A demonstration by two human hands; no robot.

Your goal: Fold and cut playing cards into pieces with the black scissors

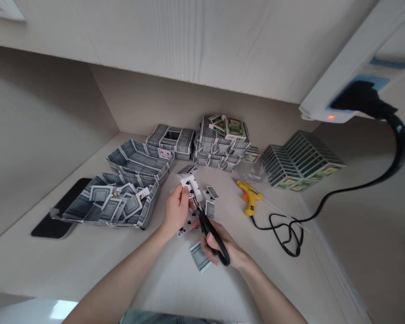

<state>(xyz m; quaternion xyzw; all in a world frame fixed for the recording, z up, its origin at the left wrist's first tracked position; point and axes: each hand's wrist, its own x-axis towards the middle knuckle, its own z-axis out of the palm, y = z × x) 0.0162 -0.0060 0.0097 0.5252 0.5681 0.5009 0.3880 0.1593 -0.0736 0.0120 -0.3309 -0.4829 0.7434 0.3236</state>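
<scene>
My left hand (176,208) is closed on a white playing card (191,185) with black spade marks, held above the table. In my right hand (219,243) is a pair of black-handled scissors (212,227), its blades at the card's lower edge. Beneath them lies another card with black pips (185,227), partly covered by my hands. A card lying back up (200,257) rests under my right hand. Cut card pieces (210,193) are scattered just right of the held card.
A yellow glue gun (249,196) lies on the right, its black cord looping to a power strip (337,103). On the left, a card-built tray (145,216) of loose cards stands over a black phone (50,228). Card-built boxes (219,146) and stacked card packs (300,157) stand behind.
</scene>
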